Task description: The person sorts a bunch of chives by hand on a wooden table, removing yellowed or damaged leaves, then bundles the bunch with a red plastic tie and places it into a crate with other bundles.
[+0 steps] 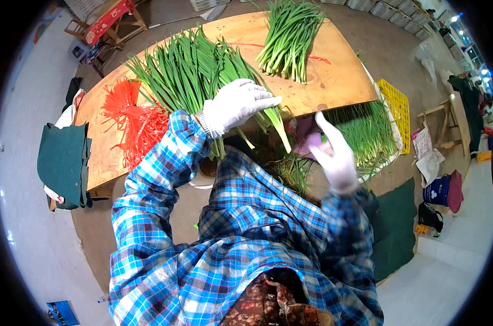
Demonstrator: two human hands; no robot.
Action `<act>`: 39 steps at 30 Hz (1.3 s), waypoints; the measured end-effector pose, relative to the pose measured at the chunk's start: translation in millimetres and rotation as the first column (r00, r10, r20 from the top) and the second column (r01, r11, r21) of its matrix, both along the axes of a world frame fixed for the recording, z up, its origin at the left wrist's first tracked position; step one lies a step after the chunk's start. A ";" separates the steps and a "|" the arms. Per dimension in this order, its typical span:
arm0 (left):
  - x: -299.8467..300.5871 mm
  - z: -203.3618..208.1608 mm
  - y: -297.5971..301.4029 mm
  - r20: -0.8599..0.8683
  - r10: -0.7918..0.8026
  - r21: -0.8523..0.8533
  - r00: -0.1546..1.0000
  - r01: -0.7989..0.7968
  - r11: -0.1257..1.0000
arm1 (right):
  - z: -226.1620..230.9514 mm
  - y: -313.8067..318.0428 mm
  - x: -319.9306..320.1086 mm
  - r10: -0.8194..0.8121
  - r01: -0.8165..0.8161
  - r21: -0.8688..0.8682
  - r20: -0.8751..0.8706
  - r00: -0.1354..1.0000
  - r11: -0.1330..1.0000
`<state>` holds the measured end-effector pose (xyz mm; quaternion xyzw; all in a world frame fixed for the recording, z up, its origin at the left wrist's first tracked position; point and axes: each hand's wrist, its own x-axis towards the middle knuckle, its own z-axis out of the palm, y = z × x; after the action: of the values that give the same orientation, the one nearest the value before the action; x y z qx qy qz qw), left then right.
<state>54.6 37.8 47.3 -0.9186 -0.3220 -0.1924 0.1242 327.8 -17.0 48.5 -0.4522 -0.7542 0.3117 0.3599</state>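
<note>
My left hand (236,106), in a white glove, is closed on some garlic chives (280,130) whose pale stalk ends stick out past the fingers toward the table's near edge. Under and beyond it spreads a loose heap of long green garlic chives (189,65) on the wooden table (341,81). My right hand (336,160), gloved too and slightly blurred, is apart from the table edge. Its thumb and fingers are spread, with nothing visible between them. A neat bundle of chives (291,41) lies at the far right of the tabletop.
Red plastic ties (138,122) are piled left on the table. More chives (366,133) stand below its right side, beside a yellow crate (394,111). Loose trimmings (295,174) lie under the near edge. Dark green cloth (64,160) hangs at the left corner.
</note>
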 end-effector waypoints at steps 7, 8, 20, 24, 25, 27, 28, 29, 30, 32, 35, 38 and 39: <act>-6.1 5.9 -6.6 -0.011 0.017 0.033 1.000 -0.017 0.999 | -30.9 62.8 -70.6 -0.054 0.004 -0.139 -0.361 0.931 0.990; -7.8 5.2 -7.5 -0.002 0.015 0.036 1.000 -0.015 0.999 | -22.4 61.5 -65.9 -0.094 0.017 -0.152 -0.516 0.851 0.988; -22.6 -9.6 -21.5 0.231 -0.029 0.043 0.973 0.019 0.999 | -2.2 1.4 -11.0 0.045 -0.094 -0.578 -0.098 0.994 0.811; -20.4 -5.2 -22.1 0.278 -0.032 0.045 0.960 0.020 0.999 | 3.1 8.5 -66.9 -0.008 -0.248 -0.704 -0.339 0.941 0.666; -20.2 -4.8 -21.6 0.297 -0.034 0.053 0.954 0.019 0.998 | -2.9 9.6 -77.3 0.012 -0.341 -0.706 -0.426 0.904 0.621; -19.2 -8.7 -20.3 0.298 -0.030 0.059 0.954 0.012 0.998 | -5.5 5.5 -90.3 0.010 -0.396 -0.691 -0.491 0.871 0.605; -19.7 -8.9 -22.7 0.290 -0.016 0.049 0.957 0.002 0.999 | -6.7 5.2 -93.4 0.022 -0.412 -0.665 -0.511 0.859 0.623; -20.0 -8.9 -25.6 0.282 -0.003 0.040 0.959 -0.008 0.999 | -7.9 5.5 -95.3 0.034 -0.427 -0.639 -0.532 0.846 0.640; -21.8 -9.1 -28.8 0.297 -0.021 0.069 0.955 0.000 0.998 | -6.3 6.3 -95.9 0.008 -0.415 -0.671 -0.521 0.854 0.615; -26.8 -8.9 -32.8 0.294 0.011 0.073 0.956 -0.034 0.997 | -3.5 8.2 -94.3 -0.023 -0.348 -0.692 -0.465 0.885 0.632; -39.9 5.2 -34.0 0.343 0.040 0.104 0.939 -0.080 0.991 | -3.6 14.5 -82.9 -0.095 -0.211 -0.654 -0.400 0.912 0.726; -48.2 40.3 -37.3 0.476 0.033 0.225 0.879 -0.159 0.961 | -0.7 34.8 -68.2 -0.139 -0.041 -0.544 -0.286 0.948 0.838; -60.1 49.0 -31.7 0.481 0.039 0.309 0.876 -0.211 0.927 | -8.1 45.1 -63.4 -0.171 0.011 -0.511 -0.268 0.948 0.859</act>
<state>-5.5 6.1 96.3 -0.7849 -0.3620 -0.4532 0.2180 264.4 28.1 40.4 -0.5124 -0.5596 0.5457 0.3555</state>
